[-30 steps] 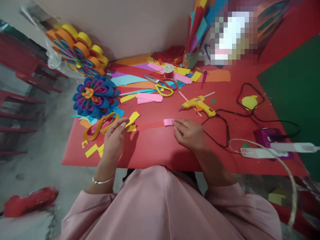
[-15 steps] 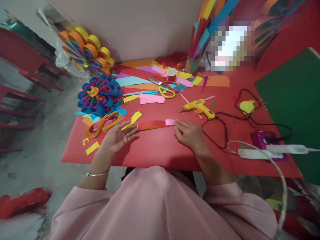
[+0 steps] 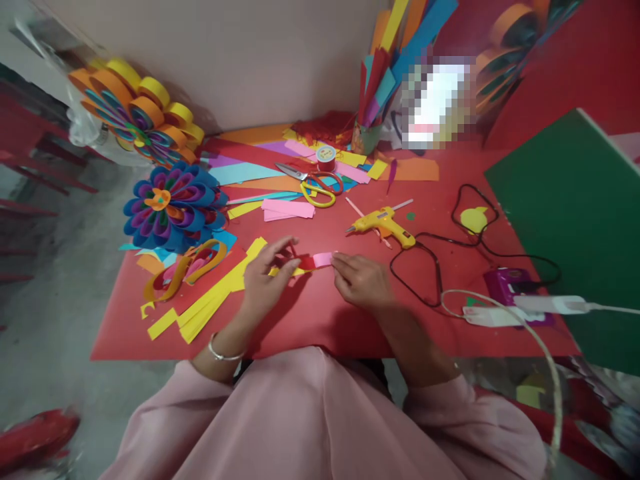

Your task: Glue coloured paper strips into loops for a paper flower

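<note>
Between my hands, just above the red table, is a layered paper strip with a pink piece (image 3: pixel 323 259), a red part (image 3: pixel 306 263) and a yellowish edge beneath. My right hand (image 3: pixel 363 280) pinches its pink end between thumb and fingers. Curled round the other end is my left hand (image 3: pixel 267 277), where a bit of red paper bends up by the fingertips. Its palm side is partly hidden. Several yellow paper strips (image 3: pixel 213 307) lie beside my left wrist. A yellow glue gun (image 3: pixel 383 225) rests beyond my right hand.
Scissors (image 3: pixel 315 188), pink strips (image 3: pixel 289 209) and a thread spool (image 3: pixel 326 159) lie further back. A blue paper flower (image 3: pixel 173 207) and brown paper loops (image 3: pixel 165 283) sit at left. A black cord (image 3: pixel 440 267) and purple power socket (image 3: pixel 510 287) occupy the right, near a green board (image 3: pixel 565 233).
My left hand has moved right, closer to my right hand, and curled from flat to round the strip. Its red part now shows shorter. The view has shifted, uncovering more yellow strips.
</note>
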The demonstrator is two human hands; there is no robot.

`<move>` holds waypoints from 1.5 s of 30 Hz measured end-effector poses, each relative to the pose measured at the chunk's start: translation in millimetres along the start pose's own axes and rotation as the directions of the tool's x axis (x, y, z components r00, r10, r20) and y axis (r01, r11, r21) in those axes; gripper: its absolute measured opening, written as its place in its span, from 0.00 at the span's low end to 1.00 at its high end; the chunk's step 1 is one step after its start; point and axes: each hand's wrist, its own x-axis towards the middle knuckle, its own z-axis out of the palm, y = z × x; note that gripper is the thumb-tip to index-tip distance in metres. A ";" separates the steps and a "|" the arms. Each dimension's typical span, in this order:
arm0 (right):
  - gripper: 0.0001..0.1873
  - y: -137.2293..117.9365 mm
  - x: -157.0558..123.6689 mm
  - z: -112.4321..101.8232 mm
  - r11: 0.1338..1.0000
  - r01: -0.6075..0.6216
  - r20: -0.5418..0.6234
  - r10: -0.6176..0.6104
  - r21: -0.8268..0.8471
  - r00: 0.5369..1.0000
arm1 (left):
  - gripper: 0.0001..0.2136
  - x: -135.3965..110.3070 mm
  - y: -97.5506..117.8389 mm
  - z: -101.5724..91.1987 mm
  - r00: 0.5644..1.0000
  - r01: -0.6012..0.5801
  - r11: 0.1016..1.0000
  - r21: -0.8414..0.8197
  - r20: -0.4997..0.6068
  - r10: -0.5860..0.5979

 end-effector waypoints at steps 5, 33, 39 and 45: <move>0.16 -0.4 0.3 1.3 1.000 -0.016 0.033 0.016 0.015 0.999 | 0.17 7.1 -9.7 34.1 0.920 -0.388 0.879 0.277 0.053 0.389; 0.34 58.0 48.6 -52.3 0.685 -0.581 0.120 0.686 -0.439 0.718 | 0.15 6.9 -30.9 53.9 0.947 -0.273 0.956 0.106 0.203 0.248; 0.24 76.6 34.5 -45.7 0.746 -0.590 0.078 0.638 -0.308 0.766 | 0.15 7.0 -31.3 54.5 0.953 -0.244 0.966 0.086 0.205 0.222; 0.21 80.6 24.4 -46.2 0.856 -0.459 -0.042 0.463 -0.237 0.885 | 0.15 7.3 -30.4 54.3 0.964 -0.194 0.977 0.093 0.204 0.172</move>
